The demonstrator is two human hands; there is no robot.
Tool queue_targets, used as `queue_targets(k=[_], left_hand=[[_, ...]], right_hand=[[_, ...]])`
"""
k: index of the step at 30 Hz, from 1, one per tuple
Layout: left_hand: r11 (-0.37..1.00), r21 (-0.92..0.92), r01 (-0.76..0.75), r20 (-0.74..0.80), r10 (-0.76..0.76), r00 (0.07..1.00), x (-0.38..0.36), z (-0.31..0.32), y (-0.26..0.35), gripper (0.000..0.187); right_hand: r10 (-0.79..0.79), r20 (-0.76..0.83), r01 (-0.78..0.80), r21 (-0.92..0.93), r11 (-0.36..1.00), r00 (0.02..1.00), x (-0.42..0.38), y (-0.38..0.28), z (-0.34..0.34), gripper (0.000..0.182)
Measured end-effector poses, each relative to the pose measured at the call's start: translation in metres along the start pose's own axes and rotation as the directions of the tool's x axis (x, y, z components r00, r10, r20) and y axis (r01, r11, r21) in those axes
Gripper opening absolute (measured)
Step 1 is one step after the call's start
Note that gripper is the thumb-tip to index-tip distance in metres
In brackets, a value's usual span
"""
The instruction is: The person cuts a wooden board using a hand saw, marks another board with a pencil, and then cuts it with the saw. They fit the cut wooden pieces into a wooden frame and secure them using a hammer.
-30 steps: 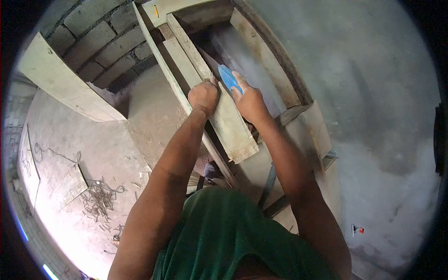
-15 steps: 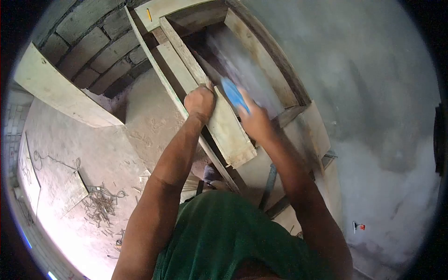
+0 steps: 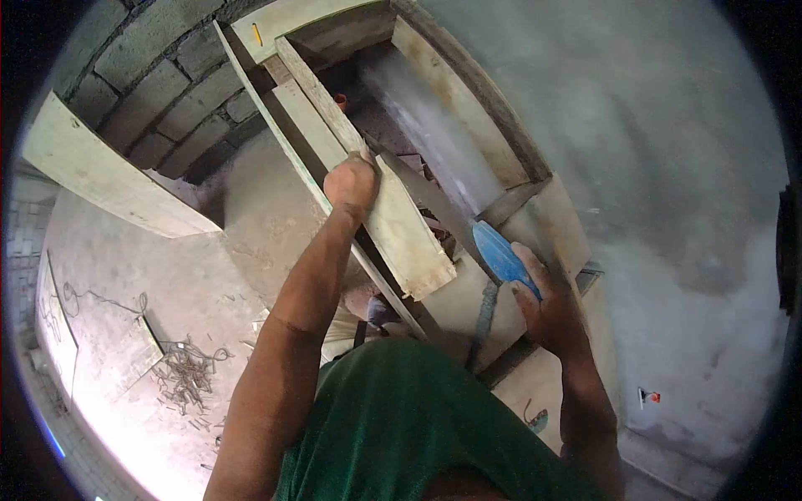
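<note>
My left hand (image 3: 351, 184) is closed over a pale wooden board (image 3: 409, 238), pressing it against the frame's long wooden rail (image 3: 317, 96). The board's near end is rough and splintered. To the right, my right hand (image 3: 547, 305) is wrapped round the blue handle (image 3: 505, 255) of a handsaw. Its grey blade (image 3: 430, 200) reaches up and left alongside the board, toward my left hand. Where the teeth meet the wood is hard to make out.
The wooden box frame (image 3: 468, 100) stands against a plastered wall (image 3: 668, 150). A yellow pencil (image 3: 257, 34) lies on its far corner. At left are a leaning panel (image 3: 117, 179), a block wall (image 3: 159, 92) and a heap of scraps (image 3: 185, 376) on the floor.
My right hand has drawn the handsaw back, down and to the right, away from my left hand. My left hand stays on the board.
</note>
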State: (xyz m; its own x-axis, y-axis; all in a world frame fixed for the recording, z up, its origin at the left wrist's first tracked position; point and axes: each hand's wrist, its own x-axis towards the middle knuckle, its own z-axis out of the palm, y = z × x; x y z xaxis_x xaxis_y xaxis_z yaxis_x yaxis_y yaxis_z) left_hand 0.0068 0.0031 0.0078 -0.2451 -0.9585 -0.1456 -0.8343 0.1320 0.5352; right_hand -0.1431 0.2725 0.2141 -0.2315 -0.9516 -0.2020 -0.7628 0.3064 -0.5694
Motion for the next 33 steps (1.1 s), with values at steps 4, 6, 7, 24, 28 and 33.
queue_targets(k=[4, 6, 7, 24, 28, 33], left_hand=[[1.000, 0.018, -0.020, 0.002, 0.020, 1.000, 0.002, 0.001, 0.000, 0.051], [1.000, 0.017, -0.003, 0.010, 0.003, 1.000, 0.000, 0.001, 0.002, 0.051], [1.000, 0.019, 0.010, 0.012, -0.010, 1.000, 0.001, -0.002, 0.002, 0.051], [0.996, 0.017, 0.089, -0.108, -0.087, 0.990, 0.008, 0.022, 0.008, 0.025], [0.998, 0.023, 0.061, -0.116, -0.058, 0.992, 0.006, 0.020, 0.007, 0.027], [0.998, 0.019, 0.055, -0.095, -0.052, 0.994, 0.011, 0.021, 0.005, 0.028]], right_hand=[[0.061, -0.041, -0.056, 0.101, 0.993, 0.997, 0.097, -0.014, 0.067, 0.050], [-0.142, -0.221, 0.153, 0.032, 0.988, 0.965, 0.174, 0.010, 0.119, 0.051], [-0.134, -0.215, 0.137, -0.003, 0.991, 0.967, 0.192, 0.004, 0.123, 0.053], [0.050, -0.084, -0.042, 0.100, 0.994, 0.995, 0.103, 0.000, 0.073, 0.058], [0.013, -0.024, -0.011, 0.114, 0.993, 1.000, -0.019, 0.006, 0.002, 0.052], [0.016, 0.002, -0.016, 0.081, 0.997, 1.000, 0.029, 0.001, 0.023, 0.052]])
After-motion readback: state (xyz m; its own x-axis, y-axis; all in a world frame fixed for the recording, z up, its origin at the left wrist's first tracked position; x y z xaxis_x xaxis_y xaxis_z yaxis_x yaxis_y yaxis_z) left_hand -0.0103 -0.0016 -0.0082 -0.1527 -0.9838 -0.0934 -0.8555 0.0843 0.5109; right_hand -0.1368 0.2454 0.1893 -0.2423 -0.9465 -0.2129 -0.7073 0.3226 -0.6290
